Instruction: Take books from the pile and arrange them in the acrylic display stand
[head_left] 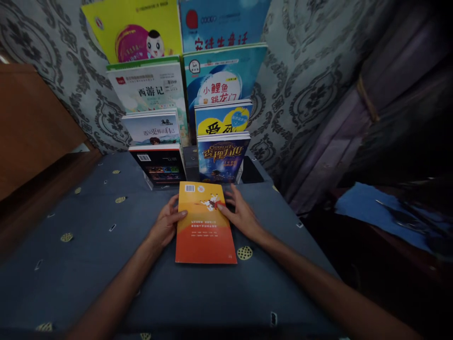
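An orange and red book (205, 241) is held in front of me, a cover with a barcode facing up. My left hand (168, 219) grips its left edge, thumb on the cover and fingers behind. On the other side, my right hand (240, 212) has its thumb on the right edge, near the small cartoon figures, with the fingers partly behind. Just beyond the book stand two tiered rows of upright books. A black-covered book (163, 167) is at the front of the left row, and a dark blue book (222, 156) fronts the right row.
Behind are a white book (148, 87), a yellow-green book (138, 28) and a teal book (222, 75). A flat black object (252, 170) lies right of the rows. The patterned tablecloth (88, 264) covers the table. A curtain (339, 118) and blue cloth (375, 212) are at right.
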{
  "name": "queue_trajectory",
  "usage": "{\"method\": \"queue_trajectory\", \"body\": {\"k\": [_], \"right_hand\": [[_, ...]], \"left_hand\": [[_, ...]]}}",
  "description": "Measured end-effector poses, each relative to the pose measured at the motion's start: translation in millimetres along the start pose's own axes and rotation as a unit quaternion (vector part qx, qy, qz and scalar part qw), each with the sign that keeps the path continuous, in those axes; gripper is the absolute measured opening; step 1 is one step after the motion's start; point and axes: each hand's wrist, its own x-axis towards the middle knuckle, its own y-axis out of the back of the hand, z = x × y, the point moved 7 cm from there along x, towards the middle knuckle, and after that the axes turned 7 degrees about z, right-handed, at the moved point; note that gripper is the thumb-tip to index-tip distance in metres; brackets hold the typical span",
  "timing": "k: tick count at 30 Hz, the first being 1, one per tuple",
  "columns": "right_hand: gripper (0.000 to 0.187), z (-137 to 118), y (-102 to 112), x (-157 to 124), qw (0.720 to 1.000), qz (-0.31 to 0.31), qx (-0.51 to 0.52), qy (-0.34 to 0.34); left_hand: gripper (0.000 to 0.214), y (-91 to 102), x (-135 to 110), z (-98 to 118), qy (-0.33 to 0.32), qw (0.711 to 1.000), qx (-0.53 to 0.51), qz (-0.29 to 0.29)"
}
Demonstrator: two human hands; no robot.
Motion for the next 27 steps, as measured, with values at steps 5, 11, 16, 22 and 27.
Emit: {"method": "queue_trajectory", "body": {"k": [5, 11, 16, 22, 27], "right_hand": [[0.064, -13.3, -21.9, -9.3, 0.953, -0.167, 0.224, -0.121], [0.054, -34.4, -22.2, -17.6, 0.934, -0.169, 0.285, -0.132], [0.051, -35.4, -22.2, -19.2, 0.947, -0.152, 0.264, -0.105], [0.049, -47.3, -14.6, -17.1, 0.967, -0.134, 0.211, -0.047], [0.040, -71.8, 6.9, -16.5, 0.985, -0.079, 0.121, 0.099]], "left_hand": [[0.083, 6.4, 0.8, 7.7, -0.030, 1.000, 0.007, 0.008], [0.098, -4.7, -4.1, 12.0, -0.052, 0.998, 0.026, -0.003], [0.106, -10.3, -8.9, 14.9, -0.082, 0.995, 0.052, -0.001], [0.102, -14.4, -19.2, 31.5, -0.132, 0.988, 0.076, 0.001], [0.078, -12.4, -30.8, 53.8, -0.251, 0.960, 0.120, 0.029]]}}
